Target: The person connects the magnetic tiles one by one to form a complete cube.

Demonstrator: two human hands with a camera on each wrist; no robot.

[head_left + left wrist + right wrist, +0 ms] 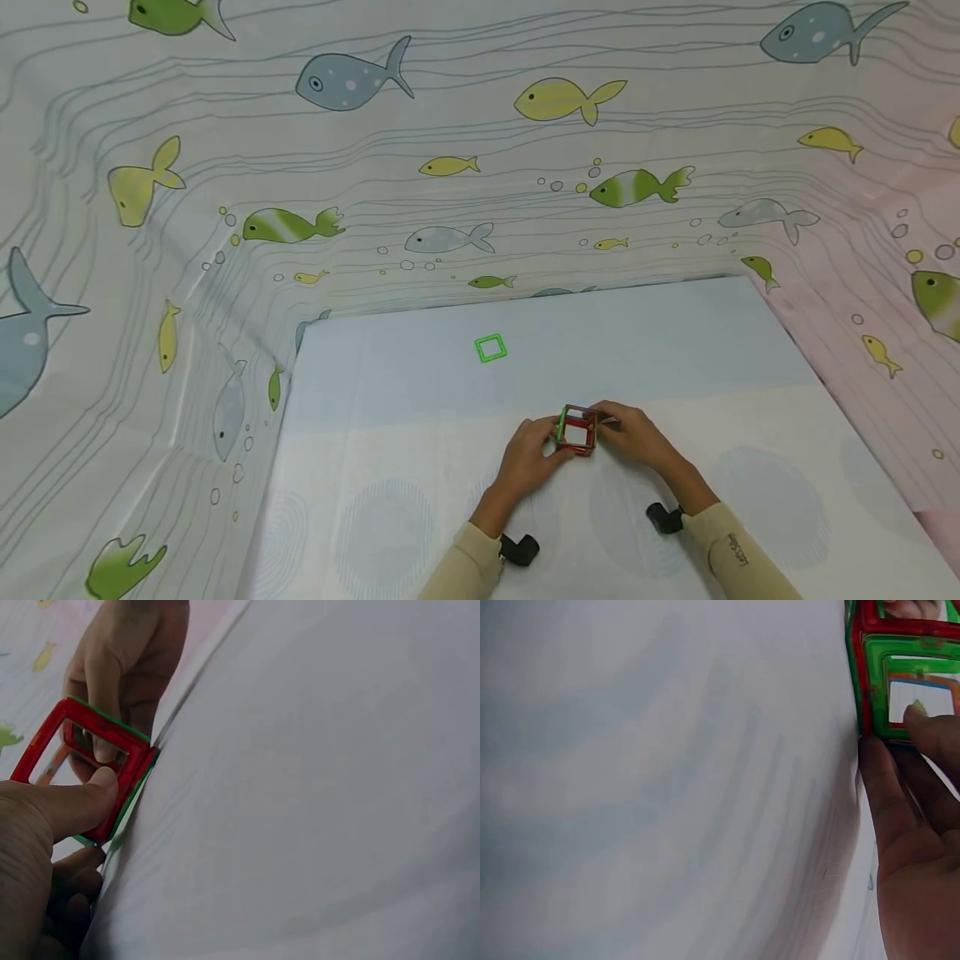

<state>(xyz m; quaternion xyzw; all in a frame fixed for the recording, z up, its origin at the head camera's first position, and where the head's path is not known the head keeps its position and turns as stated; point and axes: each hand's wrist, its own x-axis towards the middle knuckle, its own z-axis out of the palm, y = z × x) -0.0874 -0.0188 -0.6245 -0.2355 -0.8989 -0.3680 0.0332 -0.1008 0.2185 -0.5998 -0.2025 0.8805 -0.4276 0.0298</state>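
A small cube of square magnetic tiles [576, 451], open frames in red and green, stands on the table between my two hands. My left hand [528, 457] grips its left side; in the left wrist view the thumb [79, 808] lies over a red tile [105, 724] while the other fingers are lower down. From the right, my right hand [633, 435] holds the cube, with its thumb [934, 735] at a green tile [877, 679] and fingertips at the tile's lower edge. Orange and blue edges show through the openings.
One loose green square tile [492, 359] lies farther back on the table, left of the cube. The table has a pale cloth [390, 375] with round patterns. Fish-printed sheeting [360, 183] rises behind and along both sides.
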